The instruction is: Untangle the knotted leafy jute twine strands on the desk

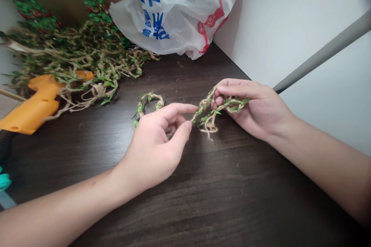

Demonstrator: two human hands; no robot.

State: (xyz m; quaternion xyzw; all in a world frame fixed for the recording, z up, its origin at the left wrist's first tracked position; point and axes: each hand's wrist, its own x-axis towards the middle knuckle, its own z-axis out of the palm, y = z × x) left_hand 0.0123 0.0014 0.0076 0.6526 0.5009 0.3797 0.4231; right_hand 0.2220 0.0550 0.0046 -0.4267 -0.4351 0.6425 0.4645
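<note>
A braided jute twine garland with small green leaves (pixel 203 105) stretches between my two hands above the dark tabletop. My left hand (pixel 162 135) pinches it near the thumb and forefinger tips. Part of the same twine seems to curve out behind that hand as a leafy loop (pixel 150 96), though the hand hides the join. My right hand (pixel 249 104) is closed on a bunched section, thumb pressed over the fingers. Loose, frayed twine ends (pixel 210 125) dangle just below it.
A tangled heap of leafy twine (pixel 95 56) lies at the back left. Beside it rests an orange glue gun-like tool (pixel 34 104). Green tinsel cones (pixel 92 2) stand behind. A white plastic bag (pixel 179 11) sits at the back, near a white panel (pixel 261 23) and a grey bar (pixel 324 52).
</note>
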